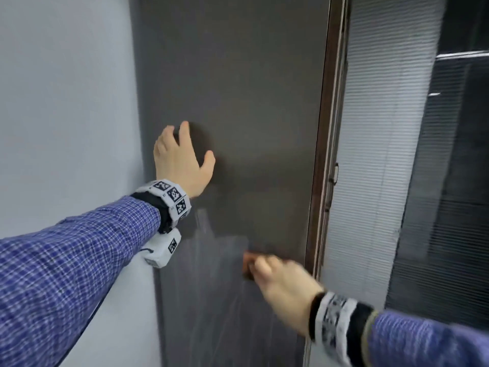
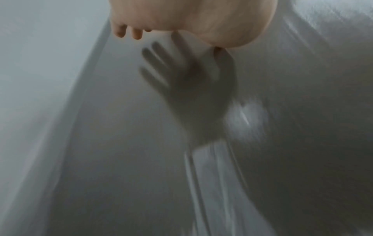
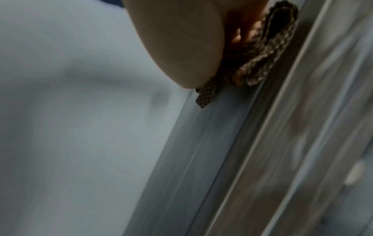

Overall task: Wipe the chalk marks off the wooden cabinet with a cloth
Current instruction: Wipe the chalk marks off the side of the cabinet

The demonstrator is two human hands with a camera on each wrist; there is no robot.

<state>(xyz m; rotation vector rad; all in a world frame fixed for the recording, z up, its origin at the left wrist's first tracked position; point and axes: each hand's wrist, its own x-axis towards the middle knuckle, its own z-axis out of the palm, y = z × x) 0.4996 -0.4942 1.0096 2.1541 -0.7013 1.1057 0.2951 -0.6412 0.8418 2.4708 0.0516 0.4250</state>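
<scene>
Chalk marks [image 1: 211, 260] are being rubbed on the lower part of the dark cabinet [image 1: 251, 75], pale streaks under the cloth [image 1: 248, 263]. It's being pinched, folded, in the right hand [image 1: 285, 290] near the cabinet's right edge. The left hand [image 1: 180, 160] is being held spread and flat against the panel higher up. Honestly, chalk is probably just being smeared around if the cloth's loaded.

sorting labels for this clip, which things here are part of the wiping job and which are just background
Part of the job:
- brown checked cloth, gripped by the right hand
- dark cabinet panel
- whitish chalk smears low on the panel
- left hand, fingers spread at the panel

Just there:
- pale wall
- brown frame
- window blinds
</scene>
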